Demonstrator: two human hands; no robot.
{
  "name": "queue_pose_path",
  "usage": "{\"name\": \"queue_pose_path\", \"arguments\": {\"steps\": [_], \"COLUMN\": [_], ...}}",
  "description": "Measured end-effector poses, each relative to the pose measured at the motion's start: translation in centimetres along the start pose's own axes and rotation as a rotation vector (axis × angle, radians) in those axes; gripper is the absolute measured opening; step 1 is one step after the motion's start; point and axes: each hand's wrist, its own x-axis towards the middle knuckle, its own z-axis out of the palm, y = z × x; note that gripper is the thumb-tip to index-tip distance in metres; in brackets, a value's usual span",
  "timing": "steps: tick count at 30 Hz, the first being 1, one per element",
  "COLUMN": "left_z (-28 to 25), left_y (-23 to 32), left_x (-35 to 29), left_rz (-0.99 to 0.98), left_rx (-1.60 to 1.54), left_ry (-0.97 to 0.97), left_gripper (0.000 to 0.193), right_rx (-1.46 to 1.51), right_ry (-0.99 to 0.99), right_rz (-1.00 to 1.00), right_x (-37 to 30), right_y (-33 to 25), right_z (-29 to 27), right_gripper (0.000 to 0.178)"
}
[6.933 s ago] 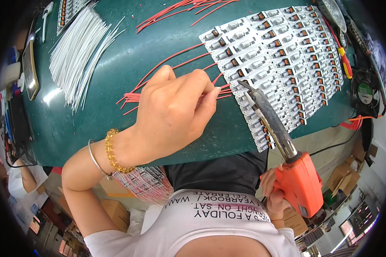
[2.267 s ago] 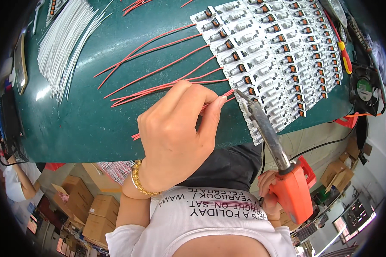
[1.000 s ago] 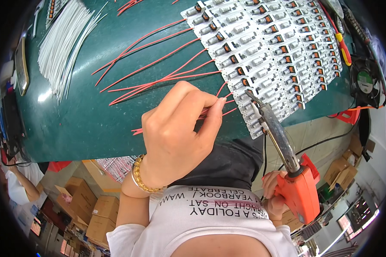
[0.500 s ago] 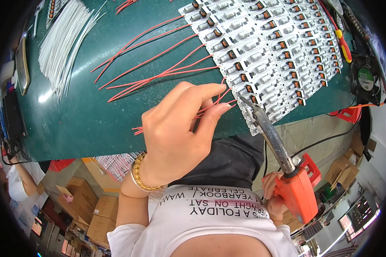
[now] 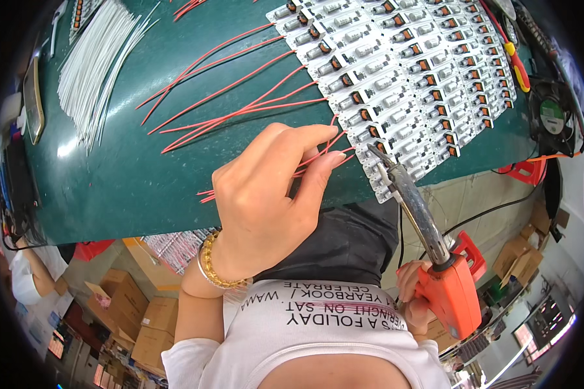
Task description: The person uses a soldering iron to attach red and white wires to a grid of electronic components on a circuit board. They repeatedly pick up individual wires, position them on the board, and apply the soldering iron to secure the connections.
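Note:
My left hand (image 5: 266, 194) is closed in a pinch on thin red wires (image 5: 339, 160) beside the near left edge of a white circuit board panel (image 5: 402, 97). Their other ends poke out to the left of the hand. My right hand (image 5: 410, 288), low on the right, grips the red handle of a soldering gun (image 5: 452, 295). Its metal barrel slants up to the left, and the dark tip lies over the panel's near left part, close to the wires. Whether the tip touches is unclear. Rows of small grey and orange-black parts cover the panel.
Several red wires (image 5: 220, 93) stretch left from the panel's edge. A bundle of white wires (image 5: 94, 71) lies at the far left, near a phone (image 5: 34, 107). On the right are a red-yellow screwdriver (image 5: 517, 68) and a small black fan (image 5: 552, 120). Cardboard boxes (image 5: 120, 298) stand below the table.
The panel and its attached red wires have shifted very slightly left. The soldering tip sits a little further right over the panel. Both hands keep their grips.

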Motion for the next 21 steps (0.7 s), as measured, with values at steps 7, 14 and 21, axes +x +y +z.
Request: {"name": "queue_pose_path", "arguments": {"steps": [7,14,21], "left_z": [-0.7,-1.1,-0.6], "left_y": [-0.1,-0.2,0.0], "left_x": [-0.1,-0.1,-0.4], "left_rz": [0.152,0.241,0.162], "left_rx": [0.105,0.185,0.058], "left_ry": [-0.085,-0.167,-0.152], "left_gripper": [0.019,0.014,0.014], "right_rx": [0.078,0.017,-0.135], "right_ry": [-0.017,0.042,0.033], "right_rz": [0.058,0.037,-0.026], "right_x": [1.2,-0.1,-4.0], "right_y": [-1.2,-0.6,3.2], "right_z": [0.4,0.2,-2.2], "right_gripper": [0.052,0.046,0.023]}}
